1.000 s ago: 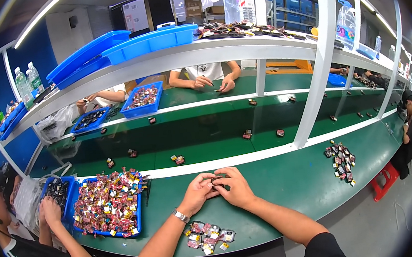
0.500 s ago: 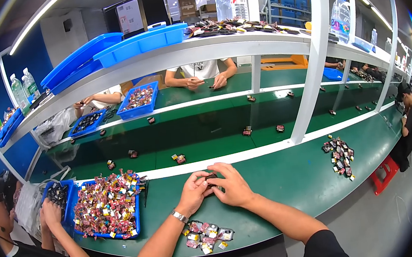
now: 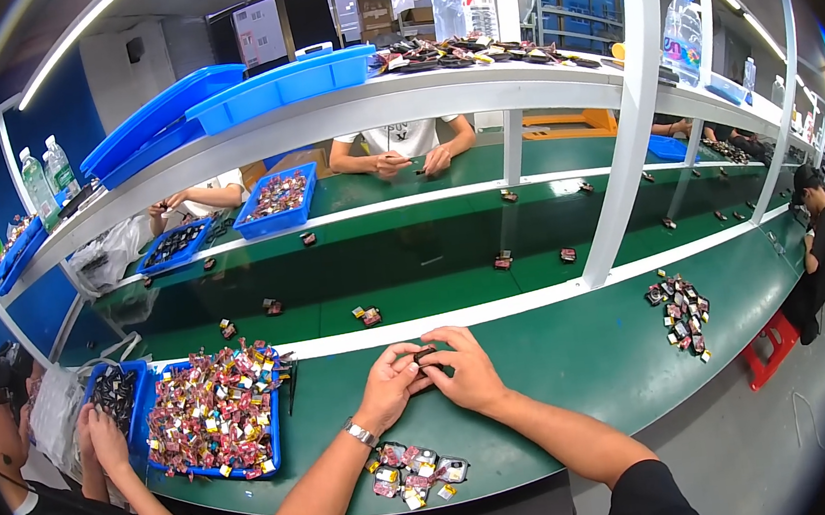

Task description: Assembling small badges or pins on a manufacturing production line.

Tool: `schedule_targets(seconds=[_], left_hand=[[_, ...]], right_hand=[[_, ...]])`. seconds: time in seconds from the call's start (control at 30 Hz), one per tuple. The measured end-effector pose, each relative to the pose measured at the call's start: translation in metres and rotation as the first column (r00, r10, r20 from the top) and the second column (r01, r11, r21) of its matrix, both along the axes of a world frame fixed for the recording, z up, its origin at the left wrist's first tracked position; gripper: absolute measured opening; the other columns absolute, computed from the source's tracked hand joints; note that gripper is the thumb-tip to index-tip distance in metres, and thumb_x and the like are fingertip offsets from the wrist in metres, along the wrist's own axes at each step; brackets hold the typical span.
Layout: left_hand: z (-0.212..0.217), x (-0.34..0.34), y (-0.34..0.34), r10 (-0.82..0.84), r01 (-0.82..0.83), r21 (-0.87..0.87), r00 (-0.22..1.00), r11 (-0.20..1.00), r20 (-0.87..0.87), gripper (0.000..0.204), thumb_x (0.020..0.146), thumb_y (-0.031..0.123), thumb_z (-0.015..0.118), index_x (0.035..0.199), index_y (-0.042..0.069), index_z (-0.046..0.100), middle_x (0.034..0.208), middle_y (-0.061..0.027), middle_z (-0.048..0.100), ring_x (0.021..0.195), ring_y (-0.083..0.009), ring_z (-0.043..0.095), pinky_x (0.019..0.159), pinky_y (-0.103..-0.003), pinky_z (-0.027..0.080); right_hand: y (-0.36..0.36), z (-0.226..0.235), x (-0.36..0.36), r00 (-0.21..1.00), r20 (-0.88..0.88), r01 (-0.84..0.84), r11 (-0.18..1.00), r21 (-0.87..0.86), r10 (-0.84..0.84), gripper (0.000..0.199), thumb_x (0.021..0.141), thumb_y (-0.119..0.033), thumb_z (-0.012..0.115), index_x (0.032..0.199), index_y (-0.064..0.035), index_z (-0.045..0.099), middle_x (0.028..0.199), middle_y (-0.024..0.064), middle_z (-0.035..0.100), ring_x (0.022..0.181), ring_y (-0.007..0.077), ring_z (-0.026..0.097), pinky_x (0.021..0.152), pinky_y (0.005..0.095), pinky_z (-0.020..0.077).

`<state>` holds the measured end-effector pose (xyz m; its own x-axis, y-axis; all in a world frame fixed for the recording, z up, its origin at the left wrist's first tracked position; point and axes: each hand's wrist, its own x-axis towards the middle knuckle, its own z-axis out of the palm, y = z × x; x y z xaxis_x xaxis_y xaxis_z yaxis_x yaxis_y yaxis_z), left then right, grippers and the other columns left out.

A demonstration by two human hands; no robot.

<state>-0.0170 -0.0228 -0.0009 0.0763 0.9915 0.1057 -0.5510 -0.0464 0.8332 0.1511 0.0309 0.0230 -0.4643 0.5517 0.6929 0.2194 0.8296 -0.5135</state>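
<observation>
Both hands meet over the green bench: left hand (image 3: 389, 386) and right hand (image 3: 462, 371) pinch a small dark part (image 3: 425, 356) between fingertips. Finished pieces (image 3: 412, 466) lie at six o'clock, tray (image 3: 210, 414) at nine.

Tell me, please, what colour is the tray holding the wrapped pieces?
Blue; the tray shows best in the head view.
</observation>
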Motion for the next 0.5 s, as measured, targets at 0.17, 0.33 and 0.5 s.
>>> schedule_targets(seconds=[0.17,0.33,0.5], left_hand=[[-0.002,-0.001,0.001,0.015,-0.015,-0.008,1.000,1.000,-0.027,0.023,0.097,0.004,0.052,0.119,0.003,0.047,0.115,-0.0123,0.063,0.107,-0.0195,0.062,0.094,-0.036,0.054],[-0.002,0.002,0.000,0.047,-0.048,-0.008,0.997,0.999,-0.062,0.022,0.097,0.003,0.051,0.118,0.003,0.047,0.118,-0.0130,0.062,0.108,-0.0200,0.062,0.094,-0.036,0.054],[0.007,0.003,-0.002,0.079,-0.079,-0.009,0.996,0.997,-0.051,0.022,0.097,0.002,0.051,0.118,0.003,0.047,0.123,-0.0145,0.060,0.110,-0.0215,0.061,0.094,-0.037,0.054]], right_hand=[[-0.001,0.002,0.000,1.000,0.007,-0.014,0.999,-0.042,0.014,0.017,0.073,-0.004,0.072,0.090,-0.0078,0.072,0.119,0.0085,0.062,0.116,0.0296,0.053,0.097,0.0391,0.0453],[0.003,-0.001,0.000,0.996,-0.003,-0.088,0.991,-0.100,0.088,0.020,0.074,-0.005,0.072,0.094,-0.0085,0.073,0.121,0.0079,0.061,0.118,0.0294,0.052,0.098,0.0395,0.0449],[0.000,0.010,0.002,0.998,0.022,-0.059,0.997,-0.053,0.060,0.019,0.074,-0.005,0.072,0.093,-0.0083,0.073,0.122,0.0072,0.061,0.119,0.0293,0.051,0.100,0.0396,0.0431]])
